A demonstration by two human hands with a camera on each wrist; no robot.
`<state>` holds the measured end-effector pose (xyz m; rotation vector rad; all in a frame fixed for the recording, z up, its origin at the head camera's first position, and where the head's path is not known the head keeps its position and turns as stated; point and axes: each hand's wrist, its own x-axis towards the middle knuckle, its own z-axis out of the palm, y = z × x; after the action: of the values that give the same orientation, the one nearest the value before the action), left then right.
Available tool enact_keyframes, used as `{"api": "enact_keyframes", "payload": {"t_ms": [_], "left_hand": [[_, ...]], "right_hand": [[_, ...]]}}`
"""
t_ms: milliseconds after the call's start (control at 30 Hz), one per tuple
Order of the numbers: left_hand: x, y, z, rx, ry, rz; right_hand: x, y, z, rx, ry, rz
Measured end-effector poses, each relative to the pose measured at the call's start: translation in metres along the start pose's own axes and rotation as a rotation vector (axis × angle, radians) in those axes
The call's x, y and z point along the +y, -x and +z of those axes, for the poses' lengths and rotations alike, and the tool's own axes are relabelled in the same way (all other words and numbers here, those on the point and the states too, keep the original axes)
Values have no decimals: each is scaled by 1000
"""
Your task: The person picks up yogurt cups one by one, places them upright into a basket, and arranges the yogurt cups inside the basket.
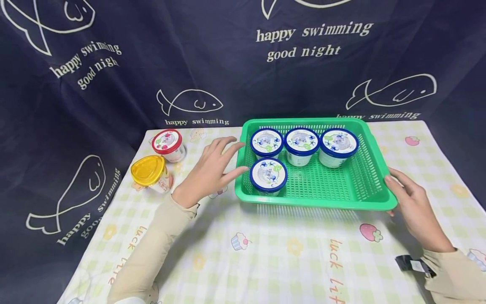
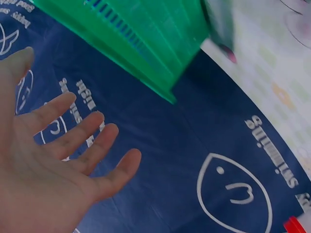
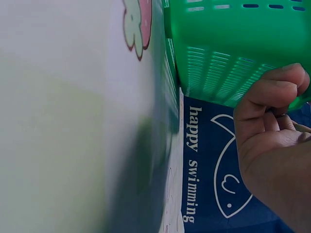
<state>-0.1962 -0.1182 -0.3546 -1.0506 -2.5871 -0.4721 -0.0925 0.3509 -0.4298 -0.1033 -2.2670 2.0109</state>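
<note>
A green plastic basket (image 1: 322, 202) holds several cups with blue lids, three in a back row and another cup (image 1: 268, 175) at the front left. My right hand (image 1: 415, 207) grips the basket's right rim, thumb on top and fingers curled beneath, as the right wrist view also shows of the hand (image 3: 277, 116). Beside the basket's left rim is my left hand (image 1: 212, 169), its fingers spread and holding nothing. In the left wrist view, that hand (image 2: 63, 150) appears apart from the basket (image 2: 141, 63).
Left of the basket stand a cup with a red lid (image 1: 167, 142) and a cup with a yellow lid (image 1: 149, 169). A patterned cloth (image 1: 273, 261) covers the table. Behind it hangs a dark blue curtain (image 1: 235, 63) printed with fish. A black strap (image 1: 414, 265) is near my right wrist.
</note>
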Motion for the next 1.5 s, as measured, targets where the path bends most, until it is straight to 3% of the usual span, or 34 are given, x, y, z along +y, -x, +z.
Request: {"api": "enact_keyframes", "payload": {"t_ms": [267,467,767,1133,1500], "left_hand": [[-19,21,-11,19,-60,-87],[-29,39,-11,9,-83,-134],[-48,62,-22,46,-194,-289],[-79,87,-44,140,-191,-410],[-96,100,-49,128,-183,-471]], "right_hand": [[-1,1,-2,-12,48,-28],[1,0,-2,-16,28,-38],[3,0,0,-8,-8,-27],[3,-1,-1,-12,61,-30],[2,0,-1,7,241,-3]]}}
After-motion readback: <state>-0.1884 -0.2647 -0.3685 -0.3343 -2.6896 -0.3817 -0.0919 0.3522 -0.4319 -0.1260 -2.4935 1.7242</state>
